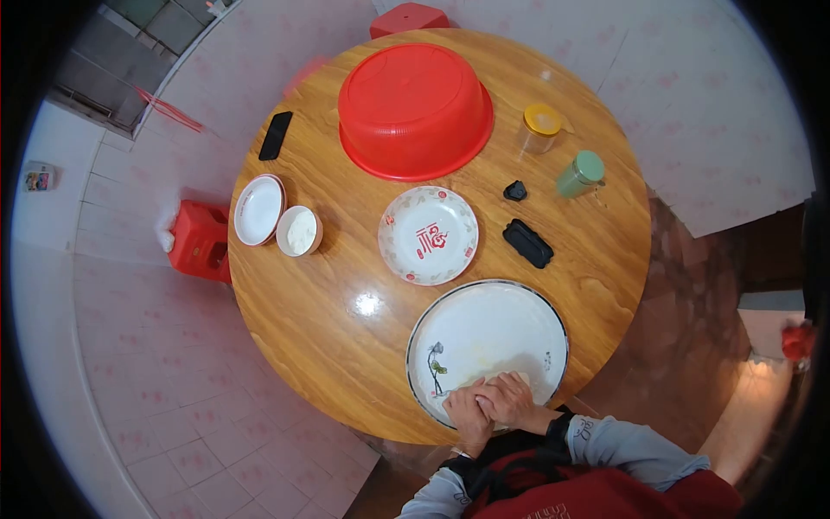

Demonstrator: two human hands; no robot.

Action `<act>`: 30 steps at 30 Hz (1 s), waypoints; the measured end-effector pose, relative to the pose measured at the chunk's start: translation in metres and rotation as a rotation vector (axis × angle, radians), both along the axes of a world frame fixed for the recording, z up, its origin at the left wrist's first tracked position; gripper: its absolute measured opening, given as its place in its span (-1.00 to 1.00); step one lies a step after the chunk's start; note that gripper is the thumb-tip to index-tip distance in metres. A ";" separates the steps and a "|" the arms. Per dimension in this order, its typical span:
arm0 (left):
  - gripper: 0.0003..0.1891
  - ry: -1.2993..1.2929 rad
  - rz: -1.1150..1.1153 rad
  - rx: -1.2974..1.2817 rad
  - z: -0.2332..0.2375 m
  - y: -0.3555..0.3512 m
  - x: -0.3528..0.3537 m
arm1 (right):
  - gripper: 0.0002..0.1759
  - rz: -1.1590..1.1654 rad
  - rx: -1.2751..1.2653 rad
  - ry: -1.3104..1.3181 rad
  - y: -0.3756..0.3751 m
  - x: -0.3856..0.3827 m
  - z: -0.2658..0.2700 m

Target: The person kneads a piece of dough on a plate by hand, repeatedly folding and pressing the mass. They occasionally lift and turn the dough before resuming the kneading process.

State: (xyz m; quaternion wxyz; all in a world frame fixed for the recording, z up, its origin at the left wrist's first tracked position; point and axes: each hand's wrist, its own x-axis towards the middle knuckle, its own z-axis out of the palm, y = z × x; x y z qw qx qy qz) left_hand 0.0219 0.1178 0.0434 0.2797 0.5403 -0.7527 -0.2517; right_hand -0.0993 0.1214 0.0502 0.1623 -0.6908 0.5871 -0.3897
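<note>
My left hand (469, 417) and my right hand (508, 400) are pressed together, fingers bent and overlapping, near the front edge of a large white tray (484, 320). Under them is a pale lump of dough (525, 379), mostly hidden by the hands. The tray has a dark rim and a painted plant with a green leaf at its left side. Faint whitish smears mark its middle. Just beyond it sits a white plate (398, 233) with red characters and a floral border.
An upturned red basin (415, 104) stands at the back. To the left are a phone-like black slab (275, 136), stacked white bowls (258, 210) and a cup of white powder (301, 232). A yellow-lidded jar (540, 128), green bottle (580, 176) and black case (527, 243) stand right.
</note>
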 end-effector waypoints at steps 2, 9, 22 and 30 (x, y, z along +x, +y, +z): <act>-0.71 -0.110 -0.019 0.035 -0.008 -0.008 -0.001 | -0.76 0.006 -0.002 0.003 -0.011 -0.005 -0.005; -0.83 -0.165 0.005 0.082 -0.021 -0.063 -0.020 | -0.83 -0.050 0.121 -0.067 -0.062 -0.018 -0.027; -0.80 -0.116 0.028 0.150 -0.031 -0.104 -0.029 | -0.80 -0.177 0.396 -0.089 -0.091 -0.020 -0.033; -0.80 -0.076 0.047 0.023 0.004 -0.045 -0.021 | -0.76 -0.138 0.321 -0.208 -0.058 -0.020 -0.014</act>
